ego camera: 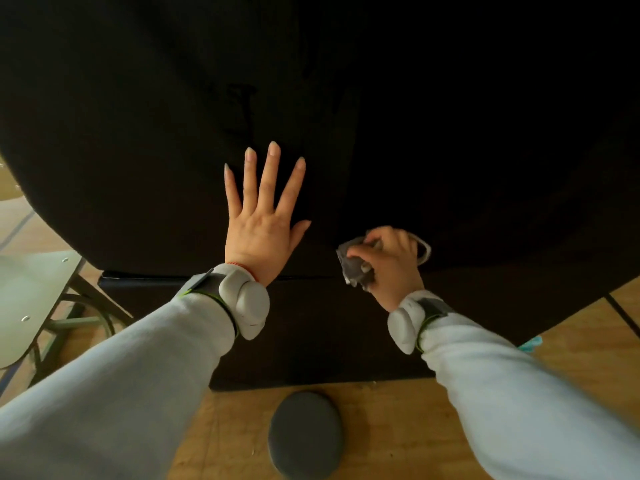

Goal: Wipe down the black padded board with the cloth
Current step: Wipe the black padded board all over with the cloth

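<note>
Head view looks down on the black padded board (pixel 138 98), which fills the upper part of the picture. At the far left a pale chair (pixel 20 299) stands on the wooden floor (pixel 398 427); the left hand (pixel 263 223) lies flat on the board near its lower edge, fingers straight and spread, holding nothing; lower down, between the two sleeves, a round grey pad (pixel 306 434) lies on the floor; to the right the grey cloth (pixel 355 268) is bunched in the right hand (pixel 391 261), whose fingers are curled tightly round it, at the lower edge of the board.
</note>
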